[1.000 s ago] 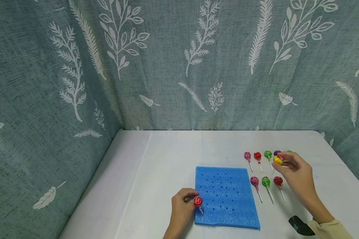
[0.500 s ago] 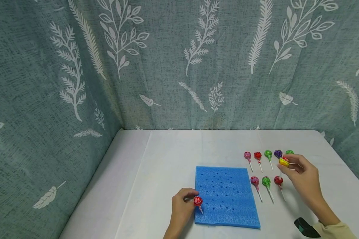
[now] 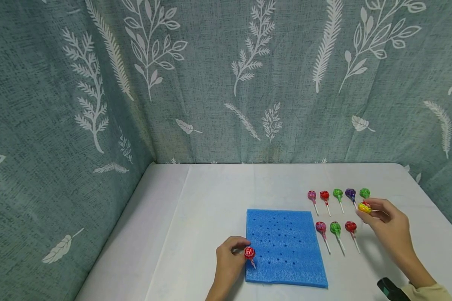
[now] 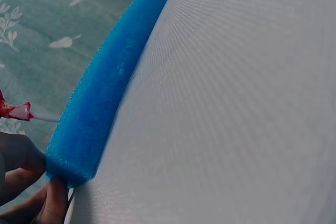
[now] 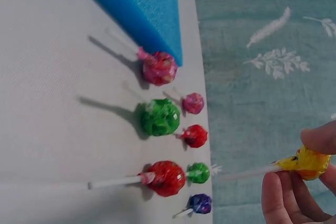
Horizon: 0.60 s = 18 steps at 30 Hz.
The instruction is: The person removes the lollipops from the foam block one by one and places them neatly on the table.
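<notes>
My left hand (image 3: pixel 230 261) pinches the left edge of a blue foam block (image 3: pixel 286 274) dotted with small holes; in the left wrist view its fingers (image 4: pixel 23 166) press around the block's corner. Beside that hand a red-wrapped lollipop (image 3: pixel 250 253) stands with its stick in the foam. Over the right of the table, my right hand (image 3: pixel 389 223) holds a yellow-wrapped lollipop (image 3: pixel 364 207) by its head, between thumb and fingers. The right wrist view shows this yellow lollipop (image 5: pixel 310 163) with its white stick sticking out from the hand.
Right of the foam lie lollipops in two rows. The near row has a pink (image 3: pixel 320 227), a green (image 3: pixel 335 228) and a red one (image 3: pixel 350 226). Several more, including a purple one (image 3: pixel 350 193), form the far row. A patterned curtain (image 3: pixel 211 83) hangs behind the white table (image 3: pixel 196 217).
My right hand has moved right and slightly toward me with the yellow lollipop, uncovering the purple and far green lollipops. My left hand stays in place at the foam.
</notes>
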Tool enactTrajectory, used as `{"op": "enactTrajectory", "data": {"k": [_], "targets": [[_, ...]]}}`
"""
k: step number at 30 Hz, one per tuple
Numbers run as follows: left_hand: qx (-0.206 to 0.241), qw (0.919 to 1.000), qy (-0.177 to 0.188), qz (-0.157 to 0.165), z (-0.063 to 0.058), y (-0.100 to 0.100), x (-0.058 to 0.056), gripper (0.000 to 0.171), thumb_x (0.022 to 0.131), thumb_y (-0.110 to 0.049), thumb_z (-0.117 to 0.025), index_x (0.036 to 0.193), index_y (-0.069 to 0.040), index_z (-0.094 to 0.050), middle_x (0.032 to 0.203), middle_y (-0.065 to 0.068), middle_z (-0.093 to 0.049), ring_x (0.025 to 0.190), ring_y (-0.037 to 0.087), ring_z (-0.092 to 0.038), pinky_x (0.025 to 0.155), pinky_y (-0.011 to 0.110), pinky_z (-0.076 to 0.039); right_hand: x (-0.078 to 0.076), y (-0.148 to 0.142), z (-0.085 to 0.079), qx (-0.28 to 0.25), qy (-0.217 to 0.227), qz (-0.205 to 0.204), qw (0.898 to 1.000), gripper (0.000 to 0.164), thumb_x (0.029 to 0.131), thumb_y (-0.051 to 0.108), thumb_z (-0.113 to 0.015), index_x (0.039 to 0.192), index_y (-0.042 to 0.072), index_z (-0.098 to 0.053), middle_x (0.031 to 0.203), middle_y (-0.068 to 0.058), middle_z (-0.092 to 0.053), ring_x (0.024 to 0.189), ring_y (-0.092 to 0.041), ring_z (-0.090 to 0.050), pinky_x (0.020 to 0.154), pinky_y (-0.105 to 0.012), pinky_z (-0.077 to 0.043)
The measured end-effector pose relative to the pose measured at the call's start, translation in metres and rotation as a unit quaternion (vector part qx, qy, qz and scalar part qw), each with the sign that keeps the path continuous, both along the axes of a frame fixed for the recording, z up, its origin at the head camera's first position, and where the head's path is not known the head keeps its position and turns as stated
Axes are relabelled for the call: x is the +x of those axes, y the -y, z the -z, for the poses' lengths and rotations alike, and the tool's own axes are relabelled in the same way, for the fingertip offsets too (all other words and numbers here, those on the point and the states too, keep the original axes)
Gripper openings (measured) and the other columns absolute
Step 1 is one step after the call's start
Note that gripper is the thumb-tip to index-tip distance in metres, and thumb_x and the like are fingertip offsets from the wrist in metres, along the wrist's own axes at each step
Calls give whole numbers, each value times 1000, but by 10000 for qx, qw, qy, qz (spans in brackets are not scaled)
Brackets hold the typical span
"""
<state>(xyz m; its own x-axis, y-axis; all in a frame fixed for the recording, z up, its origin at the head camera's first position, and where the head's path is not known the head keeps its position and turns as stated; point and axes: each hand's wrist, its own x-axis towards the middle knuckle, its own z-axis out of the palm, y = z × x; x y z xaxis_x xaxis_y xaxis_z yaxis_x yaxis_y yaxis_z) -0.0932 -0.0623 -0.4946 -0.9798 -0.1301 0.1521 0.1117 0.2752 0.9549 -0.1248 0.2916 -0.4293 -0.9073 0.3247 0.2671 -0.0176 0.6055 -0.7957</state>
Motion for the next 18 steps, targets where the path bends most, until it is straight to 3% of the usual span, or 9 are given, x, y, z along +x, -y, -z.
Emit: {"op": "enactTrajectory", "data": {"k": [2, 14, 18], "targets": [[-15, 10000, -13, 1, 13, 1, -5, 26, 67, 12, -70, 81, -9, -72, 87, 0, -67, 81, 14, -64, 76, 29, -52, 0, -2, 2, 40, 28, 35, 10000, 41, 87, 23, -68, 119, 2, -57, 104, 7, -56, 79, 7, -49, 64, -5, -42], [-28, 10000, -22, -7, 15, 2, -6, 26, 67, 13, -69, 80, -9, -72, 86, -1, -67, 80, 13, -64, 76, 28, -52, -2, -15, 17, 84, 354, -8, 9993, 45, 86, 27, -68, 121, 1, -56, 98, 8, -56, 72, 10, -49, 56, -13, -47], [-103, 9999, 3, -26, 16, 2, -6, 26, 67, 12, -69, 80, -9, -71, 85, -2, -67, 79, 12, -64, 75, 27, -52, -4, -20, 24, 138, 586, 19, 9982, 45, 87, 29, -68, 120, 1, -57, 98, -3, -59, 69, 10, -49, 54, -16, -47]]}}
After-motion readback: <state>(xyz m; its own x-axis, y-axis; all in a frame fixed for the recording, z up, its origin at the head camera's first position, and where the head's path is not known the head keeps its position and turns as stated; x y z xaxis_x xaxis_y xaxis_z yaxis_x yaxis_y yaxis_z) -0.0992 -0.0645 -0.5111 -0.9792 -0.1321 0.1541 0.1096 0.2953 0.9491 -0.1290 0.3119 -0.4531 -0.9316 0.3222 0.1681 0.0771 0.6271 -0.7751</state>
